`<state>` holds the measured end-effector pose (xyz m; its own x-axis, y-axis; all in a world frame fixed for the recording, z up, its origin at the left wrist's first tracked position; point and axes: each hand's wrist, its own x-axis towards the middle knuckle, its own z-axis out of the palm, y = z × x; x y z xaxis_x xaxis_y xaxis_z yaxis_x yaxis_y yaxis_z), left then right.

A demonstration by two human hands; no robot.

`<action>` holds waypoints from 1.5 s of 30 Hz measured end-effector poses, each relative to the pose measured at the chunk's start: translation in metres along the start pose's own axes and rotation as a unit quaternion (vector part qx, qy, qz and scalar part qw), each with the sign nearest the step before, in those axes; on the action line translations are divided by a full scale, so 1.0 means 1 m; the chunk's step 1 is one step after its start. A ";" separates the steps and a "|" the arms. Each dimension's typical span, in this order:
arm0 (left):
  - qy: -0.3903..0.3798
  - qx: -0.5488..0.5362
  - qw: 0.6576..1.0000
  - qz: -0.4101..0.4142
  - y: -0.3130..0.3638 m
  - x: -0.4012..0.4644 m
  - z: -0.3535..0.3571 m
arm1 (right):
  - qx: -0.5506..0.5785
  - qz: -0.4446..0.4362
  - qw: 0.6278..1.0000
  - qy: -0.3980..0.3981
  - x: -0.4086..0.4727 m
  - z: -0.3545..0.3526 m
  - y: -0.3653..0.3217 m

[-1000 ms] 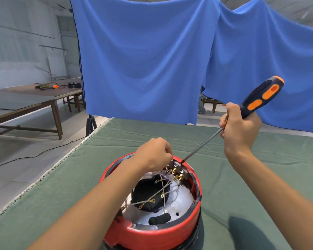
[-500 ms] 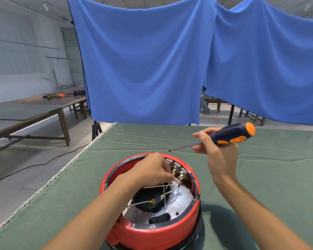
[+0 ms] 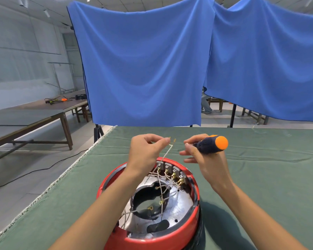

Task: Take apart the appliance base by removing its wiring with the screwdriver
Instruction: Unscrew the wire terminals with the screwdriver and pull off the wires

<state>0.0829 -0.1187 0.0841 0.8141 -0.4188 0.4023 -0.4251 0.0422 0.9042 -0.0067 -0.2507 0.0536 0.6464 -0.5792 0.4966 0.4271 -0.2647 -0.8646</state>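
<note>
Appliance base (image 3: 152, 237) sat on the green-covered counter (image 3: 260, 177), open side up, red outer ring, at the near edge of the counter, bottom centre of view. Everything below is placed relative to that base.

Inside the base: shiny metal plate with a dark round opening, a row of grey terminal blocks (image 3: 172, 169) along the far inner wall with brass connectors, and thin pale wiring (image 3: 163, 193) criss-crossing from the blocks down over the opening. Several loose ring lugs showed on wire ends over the dark opening.

Left hand (image 3: 145, 152) was above the far rim of the base, fingers (image 3: 165, 140) pinching one wire lifted clear. That wire ran taut from the pinch down toward the terminal blocks; its yellowish end stuck up just past the fingertips.

Right hand (image 3: 204, 157) was above and just beyond the far-right rim, close to the left hand but not touching. It gripped the screwdriver (image 3: 211, 144) by the handle, dark blue with an orange butt cap facing the camera; thumb and forefinger were curled on the handle, the lower fingers stretched out loosely. Shaft and tip were hidden behind the hand, so I couldn't tell where the tip pointed. Screwdriver was off the base, not touching it.

Beyond the base: blue cloth backdrop (image 3: 143, 69) hung behind the far edge of the counter. Far left of the base: a brown side table (image 3: 34, 112) with small orange and black items on it, and a black cable on the floor.
</note>
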 end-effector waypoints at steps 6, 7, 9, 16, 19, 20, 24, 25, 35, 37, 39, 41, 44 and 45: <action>0.005 0.043 0.993 0.106 0.002 0.004 0.031 | 0.045 0.032 0.998 -0.014 0.001 -0.008 -0.019; 0.007 0.039 0.994 0.107 0.001 0.005 0.035 | 0.044 0.034 0.998 -0.015 0.002 -0.009 -0.020; 0.007 0.017 0.995 0.097 -0.001 0.007 0.038 | 0.033 0.032 0.999 -0.006 0.006 -0.012 -0.021; 0.066 0.080 0.981 0.163 -0.011 0.005 0.034 | -0.039 0.051 0.996 0.060 0.021 -0.035 -0.024; -0.049 0.245 0.960 0.124 -0.029 0.006 0.033 | -0.098 0.084 0.990 0.048 0.028 -0.056 -0.031; -0.092 0.288 0.946 0.117 -0.036 0.007 0.034 | -0.113 0.099 0.988 0.043 0.029 -0.061 -0.032; -0.218 0.426 0.868 0.133 -0.054 0.013 0.032 | -0.137 0.108 0.984 0.038 0.030 -0.075 -0.032; -0.231 0.446 0.854 0.136 -0.056 0.015 0.030 | -0.153 0.100 0.983 0.037 0.031 -0.076 -0.030; -0.258 0.433 0.857 0.100 -0.063 0.028 0.024 | -0.454 -0.036 0.890 -0.027 0.013 -0.075 0.034; -0.236 0.420 0.868 0.122 -0.066 0.025 0.023 | -0.497 -0.031 0.867 -0.034 0.010 -0.080 0.048; -0.221 0.401 0.878 0.142 -0.068 0.023 0.021 | -0.514 -0.024 0.857 -0.013 0.008 -0.087 0.061; -0.206 0.390 0.885 0.149 -0.069 0.023 0.020 | -0.527 -0.018 0.850 0.002 0.009 -0.091 0.070; -0.150 0.455 0.867 0.138 -0.071 0.026 0.017 | -0.537 0.002 0.844 -0.009 0.011 -0.089 0.080; -0.126 0.484 0.858 0.119 -0.072 0.027 0.016 | -0.532 0.002 0.847 -0.008 0.011 -0.088 0.081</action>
<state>0.1294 -0.1471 0.0271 0.5994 -0.6909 0.4042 -0.7960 -0.5678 0.2098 -0.0205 -0.3467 -0.0175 0.6584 -0.5733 0.4877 -0.3803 -0.8125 -0.4418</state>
